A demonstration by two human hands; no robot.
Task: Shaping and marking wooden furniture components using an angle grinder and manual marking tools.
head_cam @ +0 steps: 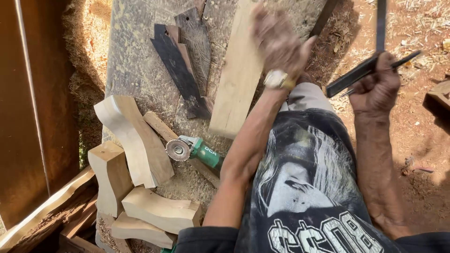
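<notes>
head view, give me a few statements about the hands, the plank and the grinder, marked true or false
1. The left hand rests on the pale wooden plank. True.
2. The right hand is empty. False: its grip is closed on a dark metal square and what looks like a pencil.
3. The green angle grinder lies on the sawdust-covered bench, in neither hand. True.
4. The curved cut wood pieces are stacked on the plank. False: they lie at the bench's near left, apart from the plank.
5. A watch sits on the left wrist. True.
</notes>
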